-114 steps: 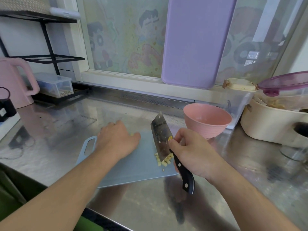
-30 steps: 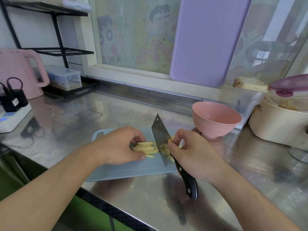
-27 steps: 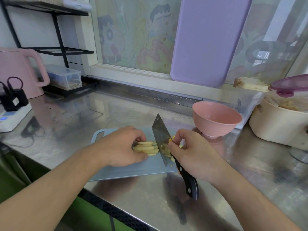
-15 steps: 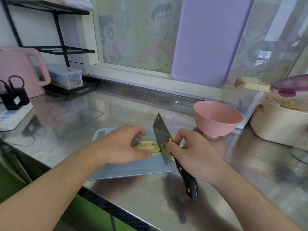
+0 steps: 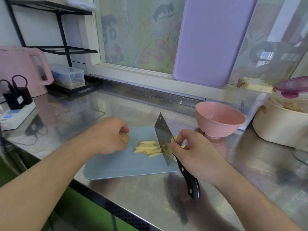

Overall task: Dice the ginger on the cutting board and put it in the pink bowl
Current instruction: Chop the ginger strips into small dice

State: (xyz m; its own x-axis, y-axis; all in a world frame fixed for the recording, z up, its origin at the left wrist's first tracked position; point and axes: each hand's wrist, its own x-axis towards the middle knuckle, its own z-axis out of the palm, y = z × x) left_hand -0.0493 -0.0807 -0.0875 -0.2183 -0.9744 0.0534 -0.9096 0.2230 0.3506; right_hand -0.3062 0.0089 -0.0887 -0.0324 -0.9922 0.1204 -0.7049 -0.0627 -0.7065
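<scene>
- Your right hand (image 5: 198, 157) is gripping the knife (image 5: 168, 147), blade standing on the ginger strips (image 5: 148, 148), centre frame.
- Your left hand (image 5: 108, 135) is curling around, it seems, an uncut ginger piece (image 5: 124, 137) on the cutting board (image 5: 126, 165).
- The pink bowl (image 5: 220, 120) is sitting at right.

Pale ginger strips (image 5: 148, 148) on blue cutting board (image 5: 123, 165), pink bowl (image 5: 219, 121) upright beside
</scene>
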